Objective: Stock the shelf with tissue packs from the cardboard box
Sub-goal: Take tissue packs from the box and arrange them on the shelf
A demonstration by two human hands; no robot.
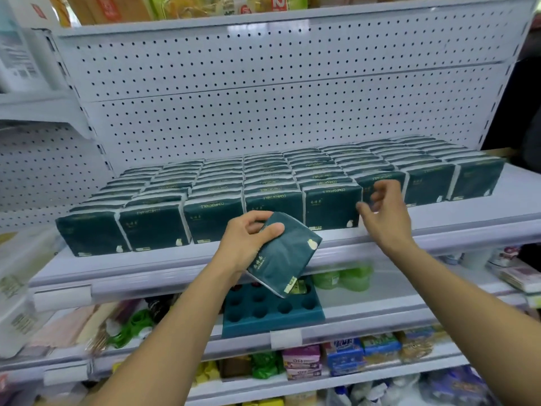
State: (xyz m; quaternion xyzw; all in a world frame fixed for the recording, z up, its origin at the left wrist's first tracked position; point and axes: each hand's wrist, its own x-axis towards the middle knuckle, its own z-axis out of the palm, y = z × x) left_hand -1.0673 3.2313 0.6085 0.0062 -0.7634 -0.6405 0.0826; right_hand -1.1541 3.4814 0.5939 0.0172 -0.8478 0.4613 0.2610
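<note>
Shop aisle, white shelf [292,253] in front. One green tissue pack [285,256] is being held by left hand [248,244], fingers wrapped round it, just before front row. Right hand [383,212] is being held loose, empty, near stocked packs [263,186]. Shelf nearly filled; cardboard box not seen.

A shop aisle: white metal shelves [439,227] with a pegboard back [263,112] and price-tag strips [285,338], rows of identical tissue packs [272,186], and packaged goods [345,358] crowding the tiers below.
</note>
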